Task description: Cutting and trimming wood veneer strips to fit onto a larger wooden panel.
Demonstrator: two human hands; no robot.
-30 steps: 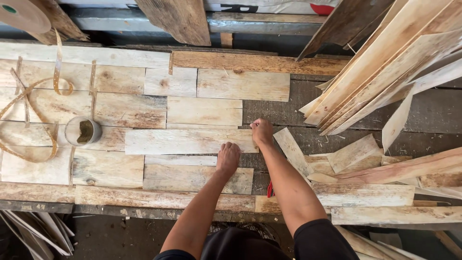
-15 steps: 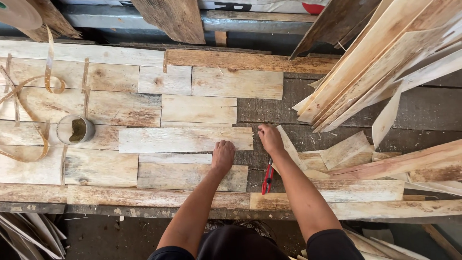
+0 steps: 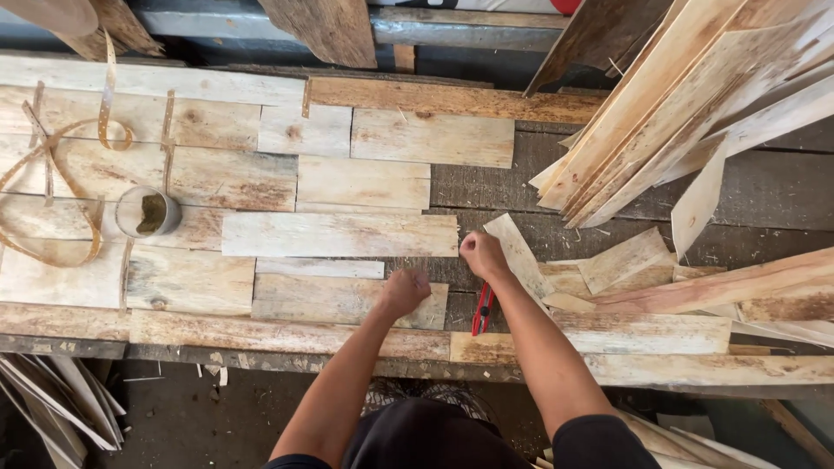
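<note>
Wooden bench (image 3: 261, 326), round cup (image 3: 146, 213) holding brownish contents.

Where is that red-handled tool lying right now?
In the head view, the red-handled tool lies near the bench's front edge, right of centre, just beneath the right hand and right of the left hand, beside a slanted pale board.

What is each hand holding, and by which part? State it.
The right hand grips the near end of a thin angled wood strip. The left hand rests as a fist on a short plank, holding nothing visible.
</note>
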